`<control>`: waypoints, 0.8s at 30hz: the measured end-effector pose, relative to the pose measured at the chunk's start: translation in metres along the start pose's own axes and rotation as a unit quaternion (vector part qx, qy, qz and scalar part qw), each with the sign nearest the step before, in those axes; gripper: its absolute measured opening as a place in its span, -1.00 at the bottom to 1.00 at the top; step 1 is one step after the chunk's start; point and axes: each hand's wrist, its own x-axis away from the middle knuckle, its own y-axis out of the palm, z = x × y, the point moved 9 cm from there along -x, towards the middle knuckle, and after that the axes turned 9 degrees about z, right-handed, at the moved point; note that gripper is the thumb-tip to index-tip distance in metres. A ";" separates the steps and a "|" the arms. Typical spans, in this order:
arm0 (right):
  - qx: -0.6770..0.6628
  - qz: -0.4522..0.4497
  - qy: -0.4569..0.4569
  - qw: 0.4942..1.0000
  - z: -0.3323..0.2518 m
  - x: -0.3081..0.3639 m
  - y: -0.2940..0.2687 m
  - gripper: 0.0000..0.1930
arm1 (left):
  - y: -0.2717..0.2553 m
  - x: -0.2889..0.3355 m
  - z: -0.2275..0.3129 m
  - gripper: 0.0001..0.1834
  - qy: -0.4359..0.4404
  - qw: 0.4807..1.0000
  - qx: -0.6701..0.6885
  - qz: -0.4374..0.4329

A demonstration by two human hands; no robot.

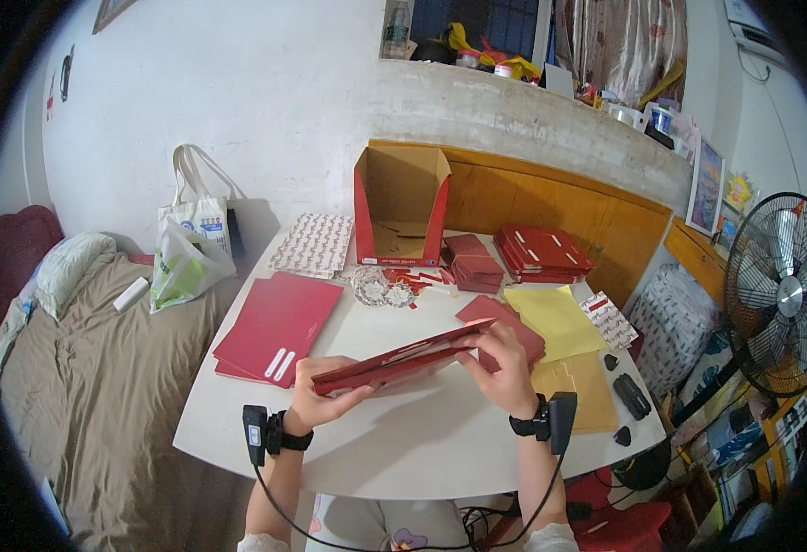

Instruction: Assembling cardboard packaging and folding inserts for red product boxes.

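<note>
A flat red cardboard folder (pixel 402 360) is held up over the near part of the white table (pixel 403 460), tilted and seen nearly edge-on. Its left end is gripped between the thumb and fingers of my left hand (pixel 322 397). My right hand (pixel 503 373) pinches the other end, which sits a bit higher. A dark gap shows along the folder's edge, between its layers. To the left lies a stack of larger red cardboard sheets (pixel 284 317) with two white slots on the top one. Smaller dark red pieces (pixel 518 331) lie behind my right hand.
At the back stands an open red box (pixel 402 207). Red stacks (pixel 541 253), patterned sheets (pixel 311 244) and silvery rolls (pixel 380 287) lie around it. Yellow paper (pixel 560 322), a tan envelope (pixel 574 396) and a black tool (pixel 632 396) are at right, near a fan (pixel 785 294).
</note>
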 end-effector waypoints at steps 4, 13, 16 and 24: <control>0.005 -0.017 0.001 1.000 0.000 0.001 0.002 -0.84 | 0.001 -0.001 0.002 -0.79 0.021 1.000 0.007 -0.002; -0.019 -0.023 0.038 0.999 0.004 0.002 0.006 -0.84 | 0.002 -0.001 0.004 -0.81 0.017 1.000 0.010 -0.009; -0.024 -0.021 0.036 0.999 0.003 0.000 0.005 -0.84 | 0.003 -0.001 0.003 -0.81 0.009 1.000 0.015 -0.013; -0.013 -0.018 0.029 0.999 0.000 0.001 0.006 -0.84 | 0.001 0.002 -0.004 -0.80 -0.011 0.999 0.043 0.007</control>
